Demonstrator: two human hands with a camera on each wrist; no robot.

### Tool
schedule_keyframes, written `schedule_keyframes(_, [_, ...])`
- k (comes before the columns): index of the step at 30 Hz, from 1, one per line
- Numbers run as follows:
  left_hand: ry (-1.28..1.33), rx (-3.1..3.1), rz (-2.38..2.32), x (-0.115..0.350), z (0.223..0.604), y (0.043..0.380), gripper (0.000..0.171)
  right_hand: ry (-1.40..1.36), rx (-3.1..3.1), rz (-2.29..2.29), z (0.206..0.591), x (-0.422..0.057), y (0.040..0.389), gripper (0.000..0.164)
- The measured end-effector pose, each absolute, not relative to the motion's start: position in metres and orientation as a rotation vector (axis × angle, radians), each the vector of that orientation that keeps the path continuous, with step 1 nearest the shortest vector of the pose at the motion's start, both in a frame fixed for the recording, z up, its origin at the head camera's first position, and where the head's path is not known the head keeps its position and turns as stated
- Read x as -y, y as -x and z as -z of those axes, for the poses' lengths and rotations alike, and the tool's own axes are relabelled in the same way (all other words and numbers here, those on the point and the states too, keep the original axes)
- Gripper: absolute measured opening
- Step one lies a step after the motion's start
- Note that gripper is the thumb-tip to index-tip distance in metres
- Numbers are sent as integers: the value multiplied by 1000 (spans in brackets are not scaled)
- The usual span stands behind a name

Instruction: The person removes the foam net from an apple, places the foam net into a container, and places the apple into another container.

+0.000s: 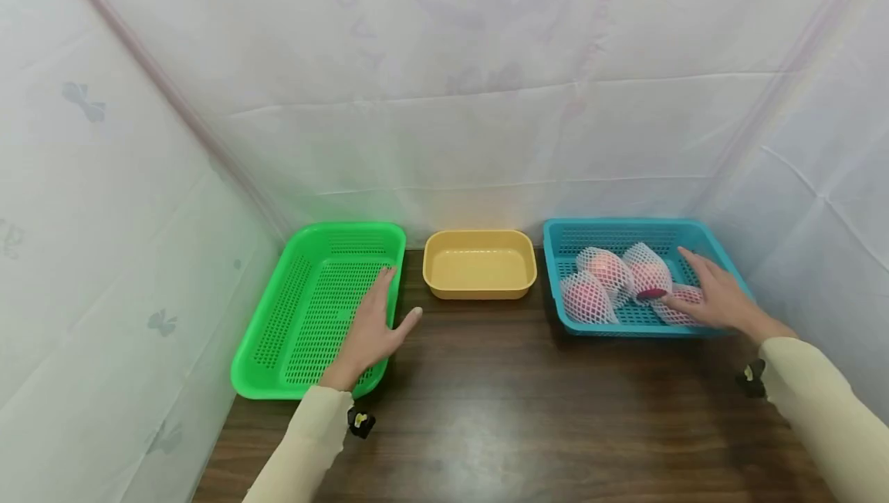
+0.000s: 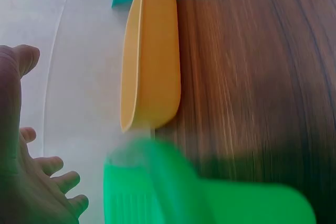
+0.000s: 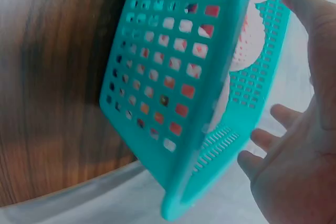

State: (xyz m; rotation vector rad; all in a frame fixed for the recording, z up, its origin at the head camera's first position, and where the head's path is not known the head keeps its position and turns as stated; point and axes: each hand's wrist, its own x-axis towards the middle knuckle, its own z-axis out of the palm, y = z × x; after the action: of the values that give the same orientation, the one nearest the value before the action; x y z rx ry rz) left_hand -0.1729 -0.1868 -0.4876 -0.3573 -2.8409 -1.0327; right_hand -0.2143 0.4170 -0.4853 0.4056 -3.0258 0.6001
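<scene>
Cream-coloured sleeves [image 1: 299, 441] are seen closest to the view, at the near left and the near right, and a small black device [image 1: 361, 421] is worn at each wrist. On the left, the left hand [image 1: 368, 332] is held above the right side of a green plastic basket [image 1: 305, 310]; its fingers are stretched long and the thumb is kept apart from them, and nothing is gripped. Whether the basket's rim is touched by this hand cannot be told.

On the right, four reddish round fruits in white foam nets [image 1: 606, 271] are contained in a blue perforated plastic basket [image 1: 632, 329]. Three of them are grouped at its left and middle, and the fourth, at the near right, is partly covered by the right hand [image 1: 718, 296]. This hand is spread over the basket, with the thumb placed at the fruits; it cannot be told if one is touched. Between both baskets, a yellow oblong dish [image 1: 479, 264] is set at the far edge of the dark wooden table [image 1: 500, 403], before a whitish sheet [image 1: 486, 140].
</scene>
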Motion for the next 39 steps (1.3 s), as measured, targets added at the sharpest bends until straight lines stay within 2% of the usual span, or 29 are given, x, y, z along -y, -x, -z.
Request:
schedule_keyframes(7, [422, 2827, 1039, 160, 493, 177, 93, -381, 3225, -634, 474, -422, 226, 109])
schedule_keyframes(19, [533, 2770, 1114, 128, 501, 178, 92, -322, 3365, -615, 471, -426, 237, 106])
schedule_keyframes(31, [483, 2826, 1240, 98, 506, 177, 91, -374, 3432, -581, 471, -429, 240, 105])
schedule_keyframes(39, [546, 2812, 1355, 74, 510, 178, 91, -360, 3504, -579, 470, -428, 247, 108])
